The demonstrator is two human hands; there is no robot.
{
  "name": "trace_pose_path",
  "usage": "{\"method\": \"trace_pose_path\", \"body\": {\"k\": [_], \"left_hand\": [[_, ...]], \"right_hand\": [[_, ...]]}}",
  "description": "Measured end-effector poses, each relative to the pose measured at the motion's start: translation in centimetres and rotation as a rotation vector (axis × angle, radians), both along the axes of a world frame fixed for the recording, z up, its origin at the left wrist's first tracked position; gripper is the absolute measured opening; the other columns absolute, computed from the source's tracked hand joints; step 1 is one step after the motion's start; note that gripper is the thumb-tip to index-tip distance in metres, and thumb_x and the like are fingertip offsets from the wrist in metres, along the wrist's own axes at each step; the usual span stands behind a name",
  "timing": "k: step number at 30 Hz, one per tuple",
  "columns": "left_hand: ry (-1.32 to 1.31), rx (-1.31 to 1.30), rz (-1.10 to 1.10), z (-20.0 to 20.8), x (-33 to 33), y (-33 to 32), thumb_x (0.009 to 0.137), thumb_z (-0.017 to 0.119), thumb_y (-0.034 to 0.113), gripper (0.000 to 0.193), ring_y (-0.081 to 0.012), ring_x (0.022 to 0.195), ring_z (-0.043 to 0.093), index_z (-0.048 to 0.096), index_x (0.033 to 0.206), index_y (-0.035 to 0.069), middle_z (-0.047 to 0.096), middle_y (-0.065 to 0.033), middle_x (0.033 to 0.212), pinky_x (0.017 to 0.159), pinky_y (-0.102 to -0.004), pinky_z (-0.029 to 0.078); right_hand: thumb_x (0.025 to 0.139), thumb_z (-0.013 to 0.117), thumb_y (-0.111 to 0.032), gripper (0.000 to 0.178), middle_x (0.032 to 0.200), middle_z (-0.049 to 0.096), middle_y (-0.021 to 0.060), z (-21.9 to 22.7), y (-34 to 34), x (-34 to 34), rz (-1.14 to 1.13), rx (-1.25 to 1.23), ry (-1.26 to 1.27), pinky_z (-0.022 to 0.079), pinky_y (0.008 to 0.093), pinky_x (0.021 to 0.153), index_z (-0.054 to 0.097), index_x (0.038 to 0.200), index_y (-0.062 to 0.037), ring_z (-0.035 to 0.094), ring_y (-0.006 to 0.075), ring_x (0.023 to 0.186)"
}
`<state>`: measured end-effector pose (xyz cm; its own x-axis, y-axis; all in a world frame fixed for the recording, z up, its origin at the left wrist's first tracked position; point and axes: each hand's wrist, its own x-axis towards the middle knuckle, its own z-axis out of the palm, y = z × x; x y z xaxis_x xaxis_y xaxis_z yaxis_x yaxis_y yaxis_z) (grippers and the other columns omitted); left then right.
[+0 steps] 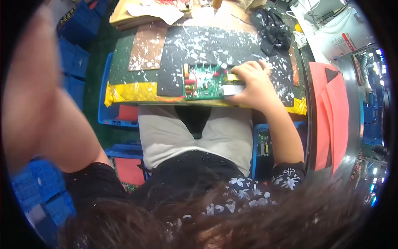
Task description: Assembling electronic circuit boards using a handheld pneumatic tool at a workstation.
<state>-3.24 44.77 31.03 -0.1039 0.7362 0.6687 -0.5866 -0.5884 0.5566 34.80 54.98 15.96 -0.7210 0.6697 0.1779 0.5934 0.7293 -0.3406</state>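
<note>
A green circuit board (205, 83) lies near the front edge of the worktable, with red, yellow and brown parts standing on it. My right hand (253, 83) is closed over the board's right end, fingers bent across a yellow-wrapped component (233, 77) and thumb by a white block (233, 90). Part of that end is hidden under the hand. Close to the camera at the far left, my left arm (37, 91) is raised and badly blurred. Its fingers cannot be made out.
A black mat (224, 45) spotted with white covers much of the table, beside a brown board (148, 47). Black plastic (271, 31) lies crumpled at the back right. Pink sheets (329, 112) rest on the right. Blue crates (72, 58) line the left; another blue bin (108, 112) sits below the table.
</note>
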Motion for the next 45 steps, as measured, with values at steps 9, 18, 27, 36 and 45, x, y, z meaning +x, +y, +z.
{"method": "trace_pose_path", "body": {"k": [9, 18, 27, 36, 45], "left_hand": [[0.55, -0.572, 0.774, -19.6, 7.0, -2.8, 0.099, 0.041, 0.028, 0.029, -0.0134, 0.092, 0.05, 0.05, 0.112, 0.004, 0.053, -0.0059, 0.103, 0.081, -0.0252, 0.039], [1.038, -0.553, 0.867, -21.7, 7.1, -1.2, 0.09, 0.054, 0.018, 0.027, -0.0298, 0.098, 0.055, 0.054, 0.11, 0.0, 0.056, -0.0166, 0.104, 0.089, -0.0375, 0.043], [1.042, -0.507, 0.91, -22.2, 7.0, -1.7, 0.089, 0.058, 0.02, 0.029, -0.0284, 0.098, 0.054, 0.054, 0.107, -0.001, 0.056, -0.016, 0.106, 0.085, -0.0348, 0.043], [0.952, -0.486, 0.806, -18.9, 12.3, -1.0, 0.081, 0.068, 0.013, 0.029, -0.0278, 0.095, 0.054, 0.056, 0.106, 0.003, 0.055, -0.0128, 0.1, 0.087, -0.035, 0.043], [1.311, -0.211, 0.852, -18.9, 13.5, 0.5, 0.076, 0.069, 0.004, 0.013, -0.0286, 0.077, 0.063, 0.068, 0.089, 0.004, 0.064, -0.0102, 0.09, 0.072, -0.0363, 0.052]], "right_hand": [[0.06, 0.081, -0.045, 0.071, 0.119, 0.057, 0.0108, 2.4, 1.5, -0.4, 0.034, -0.136, -0.218, 0.018, 0.0532, 0.111, 0.059, 0.115, -0.0055, 0.044, 0.0288, 0.124], [0.073, 0.079, -0.041, 0.087, 0.133, 0.052, 0.0206, 4.6, 16.2, -12.2, -0.098, -0.384, 0.577, 0.037, 0.0363, 0.104, 0.04, 0.14, -0.0014, 0.047, 0.0273, 0.127], [0.076, 0.071, -0.031, 0.035, 0.078, 0.064, 0.007, 4.6, 14.8, -17.1, 0.013, -0.443, 0.545, 0.048, 0.0309, 0.066, 0.063, 0.098, -0.005, 0.06, 0.0149, 0.072], [0.075, 0.06, 0.005, 0.036, 0.093, 0.068, 0.0099, 7.7, 6.5, -10.6, 0.08, -0.574, 1.004, 0.048, 0.0236, 0.051, 0.061, 0.112, 0.0048, 0.057, 0.0094, 0.059], [0.074, 0.054, 0.008, 0.041, 0.094, 0.066, 0.0123, 6.5, 2.8, -10.1, 0.25, -0.683, 1.155, 0.048, 0.0219, 0.048, 0.055, 0.115, 0.002, 0.057, 0.0091, 0.054]]}}
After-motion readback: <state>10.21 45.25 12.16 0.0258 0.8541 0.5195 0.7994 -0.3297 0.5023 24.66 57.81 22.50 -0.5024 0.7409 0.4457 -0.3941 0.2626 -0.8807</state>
